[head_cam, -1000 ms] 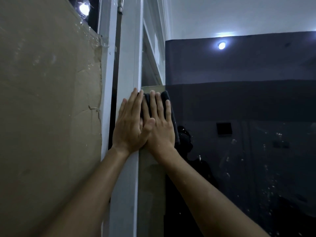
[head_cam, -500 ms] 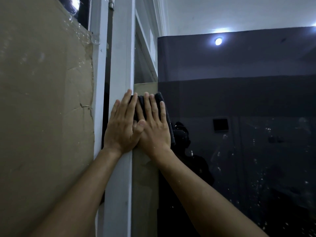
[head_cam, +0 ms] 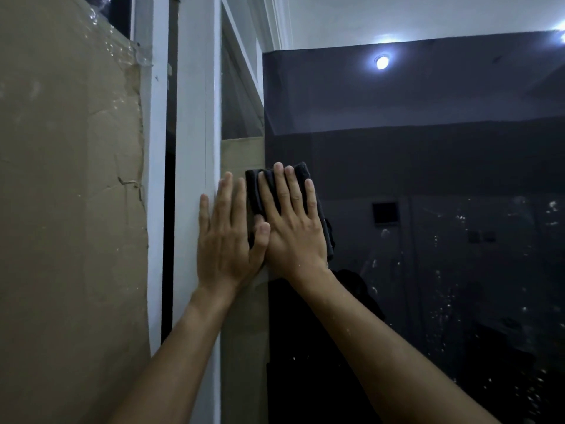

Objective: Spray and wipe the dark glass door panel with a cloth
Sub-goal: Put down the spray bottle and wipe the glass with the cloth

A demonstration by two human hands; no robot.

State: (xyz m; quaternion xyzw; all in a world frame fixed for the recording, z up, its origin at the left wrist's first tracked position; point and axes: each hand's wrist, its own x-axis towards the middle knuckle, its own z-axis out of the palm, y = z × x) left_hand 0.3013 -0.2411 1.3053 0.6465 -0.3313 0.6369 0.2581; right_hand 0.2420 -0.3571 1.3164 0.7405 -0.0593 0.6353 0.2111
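The dark glass door panel [head_cam: 428,166] fills the right half of the view, speckled with droplets low on the right. My right hand [head_cam: 295,231] lies flat with fingers spread and presses a dark folded cloth [head_cam: 253,191] against the panel's left edge. The cloth shows above and beside my fingers. My left hand [head_cam: 224,240] rests flat and empty on the white door frame [head_cam: 195,117], its thumb touching my right hand. No spray bottle is in view.
A sheet of brown cardboard [head_cam: 67,209] covers the wall to the left of the frame. A narrower cardboard strip [head_cam: 243,154] sits between the frame and the glass. Ceiling lights [head_cam: 382,62] reflect in the panel's top.
Both hands and the cloth have slid a little down and to the right, so the cloth sits further onto the glass. The view has shifted slightly too.
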